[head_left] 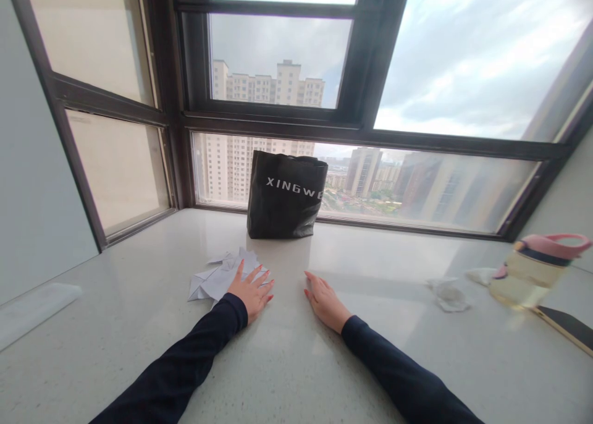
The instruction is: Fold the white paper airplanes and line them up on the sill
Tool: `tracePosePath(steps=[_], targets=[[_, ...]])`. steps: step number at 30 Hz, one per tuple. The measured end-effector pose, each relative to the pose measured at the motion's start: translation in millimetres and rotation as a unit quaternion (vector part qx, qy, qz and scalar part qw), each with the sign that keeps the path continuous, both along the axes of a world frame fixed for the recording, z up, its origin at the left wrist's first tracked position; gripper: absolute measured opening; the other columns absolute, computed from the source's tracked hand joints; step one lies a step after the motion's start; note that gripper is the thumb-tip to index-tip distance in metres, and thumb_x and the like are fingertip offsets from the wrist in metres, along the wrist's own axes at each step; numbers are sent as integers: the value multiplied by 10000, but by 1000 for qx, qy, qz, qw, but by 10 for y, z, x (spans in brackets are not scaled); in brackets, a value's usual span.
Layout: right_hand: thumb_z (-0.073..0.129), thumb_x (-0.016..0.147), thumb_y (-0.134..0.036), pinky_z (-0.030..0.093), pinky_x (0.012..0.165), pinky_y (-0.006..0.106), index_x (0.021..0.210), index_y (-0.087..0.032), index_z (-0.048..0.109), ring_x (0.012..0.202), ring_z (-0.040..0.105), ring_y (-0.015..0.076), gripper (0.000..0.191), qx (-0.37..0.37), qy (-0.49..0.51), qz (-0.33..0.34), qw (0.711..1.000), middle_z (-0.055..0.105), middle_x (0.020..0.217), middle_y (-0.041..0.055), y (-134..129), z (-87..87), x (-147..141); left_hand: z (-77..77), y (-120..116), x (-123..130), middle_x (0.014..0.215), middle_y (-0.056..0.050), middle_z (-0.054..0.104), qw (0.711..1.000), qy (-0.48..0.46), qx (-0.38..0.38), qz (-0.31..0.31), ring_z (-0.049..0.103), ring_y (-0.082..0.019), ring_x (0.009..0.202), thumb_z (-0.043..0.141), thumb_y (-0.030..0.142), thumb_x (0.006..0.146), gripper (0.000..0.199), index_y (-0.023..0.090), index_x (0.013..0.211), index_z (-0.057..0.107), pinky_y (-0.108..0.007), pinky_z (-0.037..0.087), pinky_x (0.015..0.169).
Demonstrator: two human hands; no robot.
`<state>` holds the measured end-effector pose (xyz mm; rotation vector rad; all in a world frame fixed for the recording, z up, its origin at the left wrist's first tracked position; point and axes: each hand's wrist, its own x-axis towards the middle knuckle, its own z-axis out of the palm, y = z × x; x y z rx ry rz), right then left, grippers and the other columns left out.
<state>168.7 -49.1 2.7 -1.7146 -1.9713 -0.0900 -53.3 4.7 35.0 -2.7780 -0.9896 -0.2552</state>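
My left hand (pixel 251 293) lies with its fingers spread, partly over a heap of folded white paper pieces (pixel 213 282) on the pale countertop (pixel 278 374). The hand covers the right part of the heap. My right hand (pixel 325 300) rests on its side on the counter, a short gap to the right, with its fingers stretched forward and nothing visible in them. Behind both hands a black bag (pixel 285 211) with white lettering stands upright near the window.
On the right are a crumpled tissue (pixel 449 295), a clear water bottle (pixel 530 272) with a pink lid, and a dark phone (pixel 567 326). A whitish flat strip (pixel 39 313) lies at the far left. Dark-framed windows (pixel 282 124) border the counter's back.
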Motion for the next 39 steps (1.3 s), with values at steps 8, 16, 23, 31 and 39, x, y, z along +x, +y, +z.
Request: tracePosePath(steps=[8, 16, 23, 31, 39], targets=[[307, 819, -178, 321, 910, 410, 1204, -92, 343, 1110, 400, 233, 396, -1, -26, 3, 1000, 491, 1139, 172, 6, -16, 14, 50, -69, 45, 1304, -49, 369, 1000, -14, 26, -4, 224, -244, 1233, 259, 404, 845, 451, 217, 1237, 380, -539, -35, 984], [322, 820, -182, 328, 906, 408, 1200, -103, 356, 1105, 408, 228, 390, 3, -45, 4, 999, 490, 1140, 165, 33, -49, 41, -6, -82, 87, 1246, -75, 444, 999, -26, 13, 22, 302, -245, 1195, 186, 433, 860, 493, 170, 1188, 445, -557, 12, 979], [297, 823, -173, 326, 906, 410, 1198, -103, 355, 1108, 408, 223, 386, 8, -53, 0, 999, 500, 1135, 160, 28, -47, 27, 12, -3, -42, 1222, -59, 473, 997, -50, 52, 41, 339, -249, 1172, 166, 517, 842, 542, 203, 1155, 476, -559, -15, 973], [308, 833, -193, 320, 916, 398, 1178, -102, 393, 1109, 407, 225, 367, -8, -69, -15, 997, 501, 1144, 154, 3, 6, -5, -1, -252, 207, 1298, -74, 376, 996, -61, 4, -66, 245, -220, 1227, 129, 509, 846, 585, 151, 1226, 393, -478, 100, 1004], [301, 837, -197, 291, 941, 387, 1172, -145, 448, 1145, 367, 217, 369, -33, -84, -21, 996, 485, 1186, 118, -48, 80, -49, -84, -378, 289, 1369, -87, 223, 988, -14, -136, -77, 168, -225, 1253, 138, 487, 849, 583, 128, 1291, 264, -452, 162, 994]])
